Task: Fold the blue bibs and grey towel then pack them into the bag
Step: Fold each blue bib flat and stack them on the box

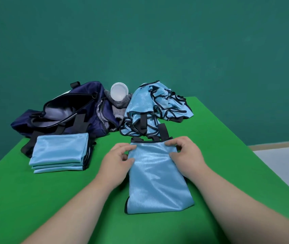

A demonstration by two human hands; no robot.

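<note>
A light blue bib (156,180) with black trim lies folded into a long strip in front of me on the green table (34,199). My left hand (117,160) pinches its upper left edge. My right hand (186,152) pinches its upper right edge. A stack of folded blue bibs (59,152) sits at the left. A heap of unfolded blue bibs (150,110) lies behind. The grey towel (119,106) is crumpled between that heap and the open navy bag (66,113) at the back left.
A white round lid or cup (119,92) rests on the grey towel. The table's right edge slants down toward a pale floor (284,164). A teal wall (140,41) stands behind the table.
</note>
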